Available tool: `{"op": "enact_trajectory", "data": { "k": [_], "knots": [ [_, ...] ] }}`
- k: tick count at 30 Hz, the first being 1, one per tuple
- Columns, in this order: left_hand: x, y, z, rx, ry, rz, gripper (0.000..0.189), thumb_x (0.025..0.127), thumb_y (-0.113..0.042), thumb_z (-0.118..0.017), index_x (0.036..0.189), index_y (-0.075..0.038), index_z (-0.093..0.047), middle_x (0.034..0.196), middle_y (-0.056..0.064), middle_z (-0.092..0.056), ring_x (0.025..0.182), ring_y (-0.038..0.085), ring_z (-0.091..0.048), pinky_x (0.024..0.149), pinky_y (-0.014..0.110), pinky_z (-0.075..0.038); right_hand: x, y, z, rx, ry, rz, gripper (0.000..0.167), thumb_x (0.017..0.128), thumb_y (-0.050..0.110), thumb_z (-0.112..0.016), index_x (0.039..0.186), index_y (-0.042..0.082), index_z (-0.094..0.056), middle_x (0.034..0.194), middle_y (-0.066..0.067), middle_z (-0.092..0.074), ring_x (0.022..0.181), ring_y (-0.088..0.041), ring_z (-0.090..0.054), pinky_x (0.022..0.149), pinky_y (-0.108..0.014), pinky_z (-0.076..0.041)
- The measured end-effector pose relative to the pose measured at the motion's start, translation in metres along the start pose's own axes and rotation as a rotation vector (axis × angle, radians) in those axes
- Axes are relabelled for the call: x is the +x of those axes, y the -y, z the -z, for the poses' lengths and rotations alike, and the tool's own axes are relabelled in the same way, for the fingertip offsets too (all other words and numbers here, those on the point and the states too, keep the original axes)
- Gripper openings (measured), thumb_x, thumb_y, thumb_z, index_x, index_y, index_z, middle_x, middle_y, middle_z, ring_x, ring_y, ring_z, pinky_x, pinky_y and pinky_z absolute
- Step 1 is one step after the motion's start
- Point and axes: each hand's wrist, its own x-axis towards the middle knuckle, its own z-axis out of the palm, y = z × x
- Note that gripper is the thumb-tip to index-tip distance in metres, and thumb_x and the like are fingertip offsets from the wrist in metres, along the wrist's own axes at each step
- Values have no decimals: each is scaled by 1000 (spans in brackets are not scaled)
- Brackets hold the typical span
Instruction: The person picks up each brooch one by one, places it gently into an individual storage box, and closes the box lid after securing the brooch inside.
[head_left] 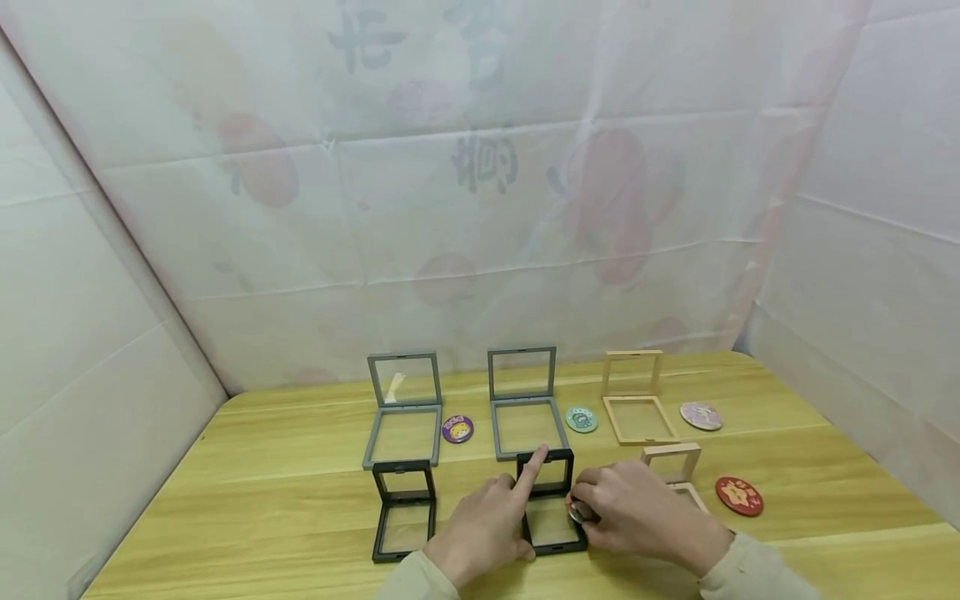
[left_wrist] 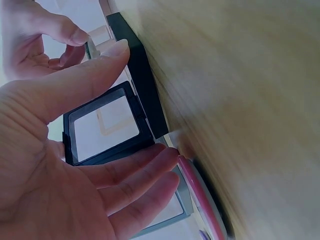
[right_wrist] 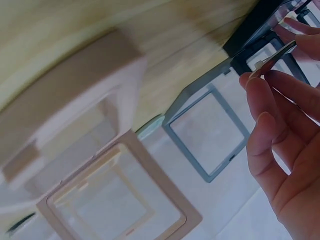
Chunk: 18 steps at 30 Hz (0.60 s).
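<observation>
While the left hand (head_left: 487, 521) sits along the left side of a small black frame (head_left: 558, 549), the right hand (head_left: 630, 508) has a round badge (head_left: 577, 510) pinched between thumb and fingers. The badge is right at that frame's right edge, tipped on its side — can't tell whether it's touching the rim. The left fingers are pretty much straight and clear of the thumb, with the index pointing up at the raised lid and the thumb down by the base.

Rest of the layout: another black frame (head_left: 380, 529) stands open to the left, two grey ones, the left grey frame (head_left: 437, 435) and the right grey frame (head_left: 495, 429), are behind, then a beige frame (head_left: 648, 440) and a pinkish frame (head_left: 671, 448) over on the right — that last one's partly hidden by the right hand. Loose on the wooden table (head_left: 262, 483): a purple badge (head_left: 457, 429), a green badge (head_left: 581, 419), a lilac badge (head_left: 701, 415) and a red badge (head_left: 739, 496).
</observation>
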Motion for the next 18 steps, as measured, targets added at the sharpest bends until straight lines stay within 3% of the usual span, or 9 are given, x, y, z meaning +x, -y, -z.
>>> {"op": "enact_trajectory", "data": {
  "k": [18],
  "knots": [
    [0, 1, 0, -23, 9, -6, 122, 75, -27, -92, 164, -31, -9, 102, 9, -63, 85, 16, -60, 66, 31, -54, 11, 8, -5, 51, 35, 9, 18, 66, 16, -82, 77, 15, -68, 74, 9, -62, 58, 7, -40, 47, -9, -32]
  ]
}}
